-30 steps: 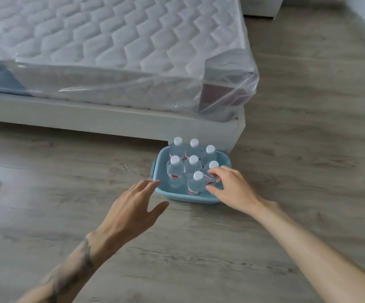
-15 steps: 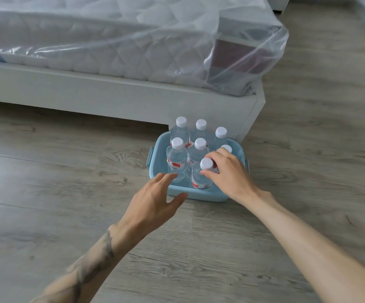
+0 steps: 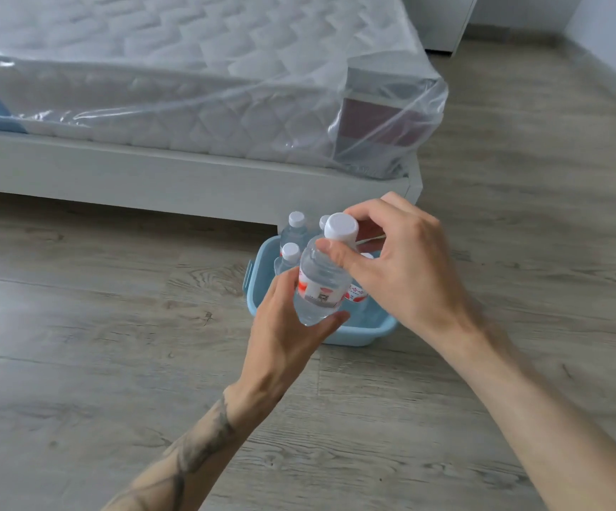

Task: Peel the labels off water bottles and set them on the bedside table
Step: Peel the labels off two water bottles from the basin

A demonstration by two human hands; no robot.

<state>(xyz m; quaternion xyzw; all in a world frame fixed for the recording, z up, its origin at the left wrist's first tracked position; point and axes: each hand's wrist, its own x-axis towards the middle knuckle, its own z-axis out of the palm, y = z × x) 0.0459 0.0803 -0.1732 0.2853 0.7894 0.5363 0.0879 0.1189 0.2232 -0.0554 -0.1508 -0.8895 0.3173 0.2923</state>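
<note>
Both forearms are bare, no sleeves; the left forearm [image 3: 188,451] bears a dark tattoo near the wrist.

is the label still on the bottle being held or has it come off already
Still on. The red and white label wraps the held bottle, which the left hand grips low and the right hand holds near the cap.

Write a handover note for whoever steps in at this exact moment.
Left hand: cups the lower body of a clear plastic water bottle with white cap.
Right hand: pinches the same bottle near its neck.
The bottle's red and white label is on. Other capped bottles stand in the light blue plastic tub on the floor by the bed frame.
Done: one bottle lifted out.
Left: peel every label, set bottles on the bedside table, not in view.
</note>
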